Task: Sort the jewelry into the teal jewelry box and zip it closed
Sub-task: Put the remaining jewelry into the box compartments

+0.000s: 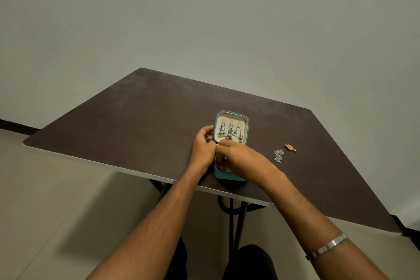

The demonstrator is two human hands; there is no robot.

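Near table (136,120) front edge, both hands (223,157) curled over open teal jewelry box (229,176), grip unclear

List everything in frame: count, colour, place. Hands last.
table: 1, dark brown, against the wall
jewelry box: 1, teal with cream lining, open, near the table's front edge
hanging earrings: 3, silver, in the far half of the box
loose silver pieces: small cluster, on the table right of the box
gold piece: 1, beyond the silver cluster
bracelet: 1, silver, right forearm
left hand: at the box's left edge
right hand: over the near half, fingers curled; contents hidden
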